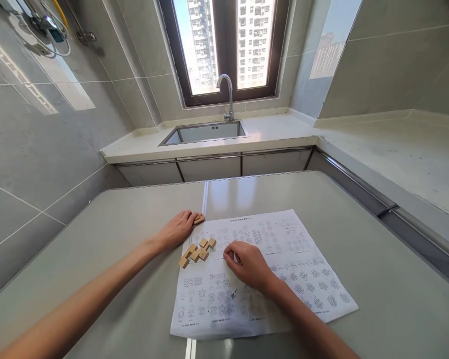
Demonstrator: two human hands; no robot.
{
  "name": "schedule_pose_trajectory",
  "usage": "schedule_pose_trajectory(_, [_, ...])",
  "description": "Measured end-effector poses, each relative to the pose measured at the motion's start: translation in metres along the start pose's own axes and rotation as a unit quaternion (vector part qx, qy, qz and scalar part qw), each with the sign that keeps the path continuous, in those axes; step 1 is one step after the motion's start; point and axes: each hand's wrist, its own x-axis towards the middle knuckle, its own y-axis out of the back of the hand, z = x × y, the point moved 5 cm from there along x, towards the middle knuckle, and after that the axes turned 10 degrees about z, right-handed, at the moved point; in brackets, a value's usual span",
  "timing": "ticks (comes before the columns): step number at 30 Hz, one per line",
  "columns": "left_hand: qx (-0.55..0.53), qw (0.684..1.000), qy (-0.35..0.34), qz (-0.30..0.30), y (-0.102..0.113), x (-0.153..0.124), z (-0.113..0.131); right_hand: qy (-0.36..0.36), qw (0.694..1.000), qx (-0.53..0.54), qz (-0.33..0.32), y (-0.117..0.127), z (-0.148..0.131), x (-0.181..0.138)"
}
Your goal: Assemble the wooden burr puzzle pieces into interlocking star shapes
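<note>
My left hand (177, 230) rests at the upper left corner of a printed paper sheet (247, 314), its fingers closed on a small light-brown wooden puzzle piece (199, 218). Just below that hand, a zigzag cluster of small wooden blocks (195, 255) lies across the sheet's left edge. To the right of the cluster, my right hand (249, 264) is over the middle of the sheet, fingers curled and thumb bent toward the index finger. Nothing shows between its fingertips. The sheet carries rows of small line diagrams, partly covered by my right hand and forearm.
Beneath the sheet is a grey-green table (108, 234) with a pale seam strip (205, 197). Beyond its far edge stands a white counter (277, 127) with a sink (209, 131) and a chrome faucet (230, 94). Another counter (404, 149) runs along the right.
</note>
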Motion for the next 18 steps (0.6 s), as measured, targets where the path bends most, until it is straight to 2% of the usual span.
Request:
schedule_pose_trajectory(7, [-0.070, 0.996, 0.049, -0.008, -0.003, -0.003, -0.011, -0.006, 1.000, 0.002, -0.004, -0.003, 0.002, 0.000])
schedule_pose_trajectory(12, [-0.105, 0.991, 0.077, 0.018, 0.009, -0.006, -0.009, -0.007, 1.000, 0.008, -0.004, -0.002, 0.000, 0.000])
schedule_pose_trajectory(16, [-0.149, 0.982, 0.106, 0.046, 0.027, -0.014, 0.014, -0.019, 1.000, 0.020, -0.003, -0.001, 0.001, 0.000])
schedule_pose_trajectory(18, [-0.294, 0.942, 0.153, 0.051, 0.033, -0.020, 0.037, -0.038, 0.999, 0.039, -0.002, 0.000, 0.002, 0.001])
